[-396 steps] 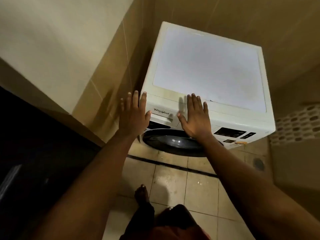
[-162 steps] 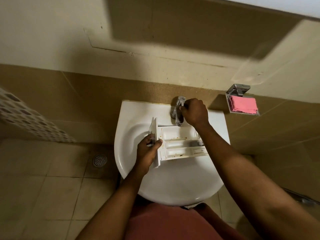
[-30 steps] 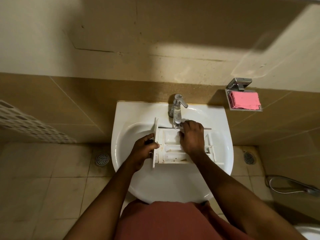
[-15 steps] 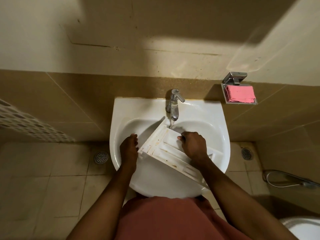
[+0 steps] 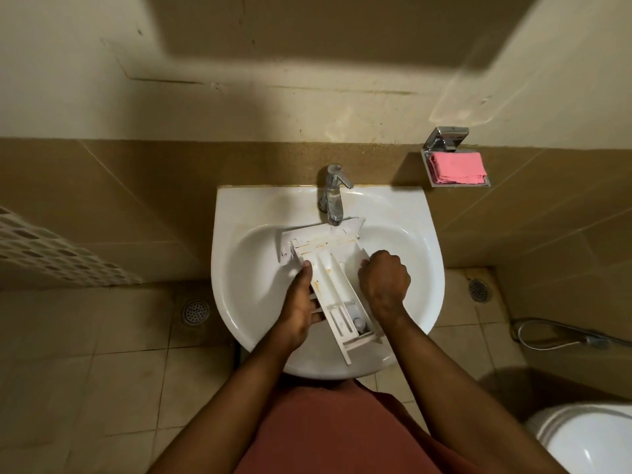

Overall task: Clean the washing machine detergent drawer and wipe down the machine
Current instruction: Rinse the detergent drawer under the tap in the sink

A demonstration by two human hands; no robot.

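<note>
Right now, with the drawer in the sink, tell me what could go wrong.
1. The drawer slants with its near end close to the front rim of the sink; water may run onto the floor.
2. Wet plastic could slip from the left hand or right hand and knock the tap.
3. Orange residue may be missed in the corners.

Head camera looks steeply down, close over the sink [image 5: 239, 213].
</note>
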